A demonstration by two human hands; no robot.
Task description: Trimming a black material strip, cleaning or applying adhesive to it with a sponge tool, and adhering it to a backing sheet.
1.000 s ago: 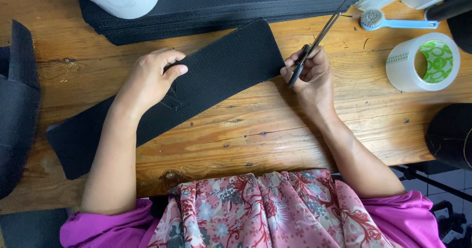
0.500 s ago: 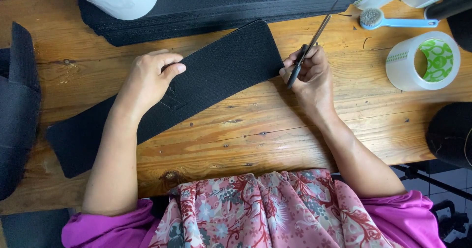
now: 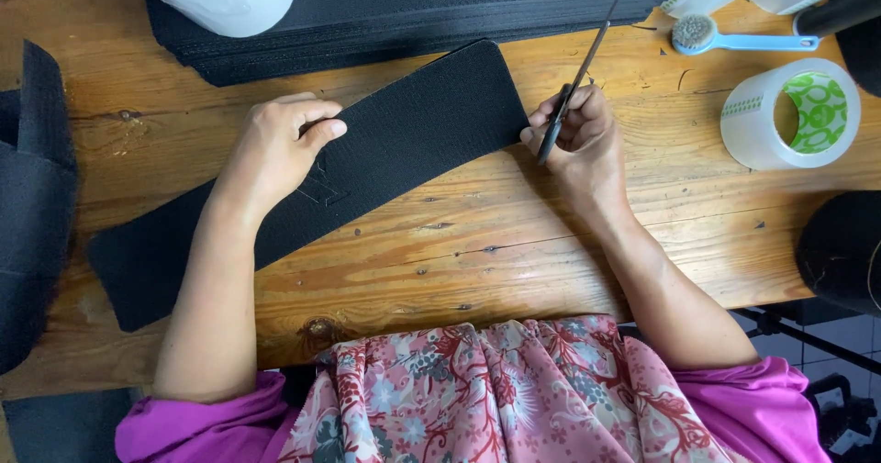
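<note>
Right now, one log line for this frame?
left hand: flat on black fabric strip | right hand: holds scissors at strip's end | surface: wooden table

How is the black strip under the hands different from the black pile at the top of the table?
The black strip is one single piece, lying slanted; the black pile is many pieces stacked, lying straight along the table's far edge. The left hand presses the strip; nothing touches the pile except white objects partly covering it. Both are black and textured.

Fabric strip (image 3: 404, 146): black, fine woven texture.
Scissors (image 3: 574, 82): dark handles, grey blades.
Table (image 3: 514, 243): orange-brown wood grain.
Tape roll (image 3: 789, 114): translucent white, green-patterned core.
Brush (image 3: 734, 37): light blue.
Scarf (image 3: 477, 394): pink floral.
Sleeves (image 3: 762, 408): magenta.
</note>
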